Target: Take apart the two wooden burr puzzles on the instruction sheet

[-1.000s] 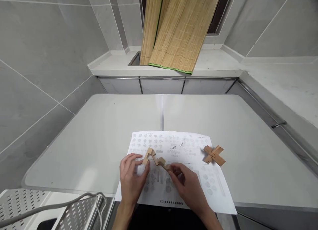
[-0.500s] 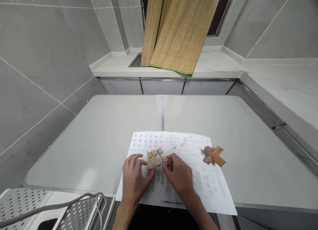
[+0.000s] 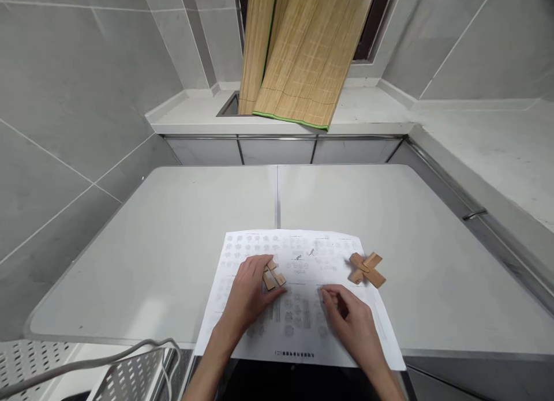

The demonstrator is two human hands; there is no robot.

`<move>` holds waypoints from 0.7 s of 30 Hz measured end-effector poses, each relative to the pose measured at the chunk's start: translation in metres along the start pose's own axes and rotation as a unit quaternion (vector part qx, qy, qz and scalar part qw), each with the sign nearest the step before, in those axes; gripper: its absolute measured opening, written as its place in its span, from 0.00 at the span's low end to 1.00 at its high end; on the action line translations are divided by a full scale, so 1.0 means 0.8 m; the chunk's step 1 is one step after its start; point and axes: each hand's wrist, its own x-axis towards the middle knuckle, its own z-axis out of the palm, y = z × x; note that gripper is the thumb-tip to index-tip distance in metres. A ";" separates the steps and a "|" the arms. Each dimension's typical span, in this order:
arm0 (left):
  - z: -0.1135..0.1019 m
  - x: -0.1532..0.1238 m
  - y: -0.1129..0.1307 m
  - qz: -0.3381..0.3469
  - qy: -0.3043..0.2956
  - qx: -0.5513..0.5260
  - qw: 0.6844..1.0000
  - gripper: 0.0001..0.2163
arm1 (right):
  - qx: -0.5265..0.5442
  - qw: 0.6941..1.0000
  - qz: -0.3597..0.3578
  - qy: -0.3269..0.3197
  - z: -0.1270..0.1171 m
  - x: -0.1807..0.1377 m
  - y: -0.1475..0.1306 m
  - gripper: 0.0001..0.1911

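Note:
Several small notched wooden puzzle pieces (image 3: 269, 281) lie close together on a printed sheet of paper (image 3: 298, 343). My left hand (image 3: 251, 288) curls around them, fingers at the far side and thumb at the near side; its fingers hide part of the group. To the right, my right hand (image 3: 350, 317) rests over the sheet with fingers bent and the thumb near the index fingertip. No piece shows in it. Beyond it, at the sheet's right edge, several wooden pieces form a cross-shaped assembly (image 3: 366, 269).
The sheet lies on a white table (image 3: 173, 228) with a seam down the middle. A bamboo mat (image 3: 307, 60) hangs over the ledge behind. At lower left, a grey cable (image 3: 108, 355) crosses a perforated white rack (image 3: 34, 358). Grey tiled walls stand on both sides.
My right hand has let go of a piece and moved right, away from the group. My left hand has moved over the pieces, which now lie closer together. The view has shifted slightly.

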 end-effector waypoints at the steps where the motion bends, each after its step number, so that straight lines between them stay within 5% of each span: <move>1: 0.002 0.002 0.000 0.002 -0.004 -0.002 1.000 0.30 | 0.005 1.000 0.006 0.001 -0.002 -0.001 0.005 0.23; 12: -0.026 0.041 -0.052 -0.026 0.082 0.016 0.996 0.24 | 0.032 0.999 0.023 -0.008 0.000 -0.001 0.007 0.20; 21: -0.044 0.072 -0.093 -0.064 0.089 0.040 0.993 0.22 | 0.032 0.999 0.016 -0.010 0.000 0.000 0.009 0.22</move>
